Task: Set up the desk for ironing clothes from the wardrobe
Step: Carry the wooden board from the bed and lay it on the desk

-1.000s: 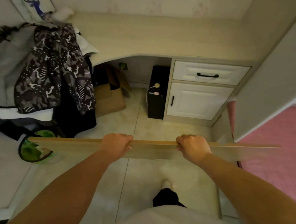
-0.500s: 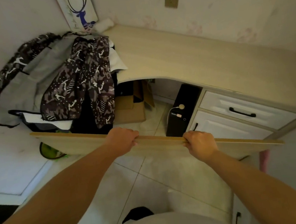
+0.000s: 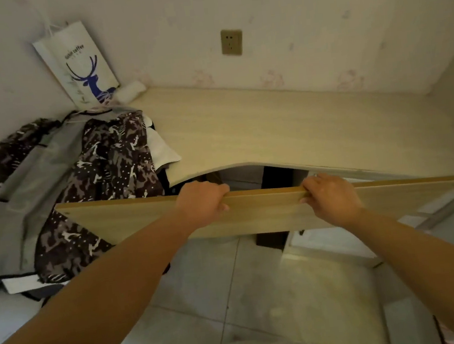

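Note:
A long light wooden board (image 3: 266,209) hangs level in front of me, just short of the desk's curved front edge. My left hand (image 3: 201,204) grips its top edge left of the middle, fingers curled over the rim. My right hand (image 3: 330,196) grips the same edge further right. Behind the board lies the pale wooden desk (image 3: 285,126), its right and middle parts bare. A pile of clothes (image 3: 112,161), grey fabric and a dark deer-patterned garment, covers the desk's left end and hangs over its side.
A white paper bag (image 3: 80,66) with a blue deer leans in the back left corner beside a white roll (image 3: 130,91). A wall socket (image 3: 231,42) sits above the desk. A dark box (image 3: 272,238) stands under the desk on the tiled floor (image 3: 233,297).
I have stepped closer to the desk and raised my view. The board, held in both hands, has risen to about desk height and tilted more upright.

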